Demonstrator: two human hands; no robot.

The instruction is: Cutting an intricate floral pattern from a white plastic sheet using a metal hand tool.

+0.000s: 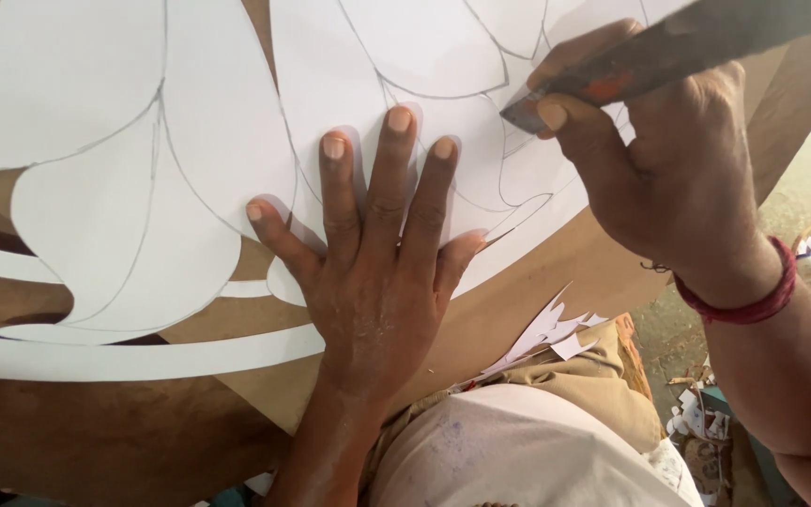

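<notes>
Surface: brown board (556,291) carrying a white paper pattern (208,122) of curved, pencil-outlined shapes, some already cut out.
Room: paper scraps (556,333) at the board's near edge; more offcuts littering the floor (696,422) to the right.
Left hand (377,272): palm down, fingers (399,150) spread flat, pinning the paper to the board.
Right hand (668,169): red thread bracelet (743,300) at the wrist, fingers clamped around a flat metal chisel (631,66).
Chisel: angled down, its tip touching the paper on a pencil line just right of the left fingertips.
</notes>
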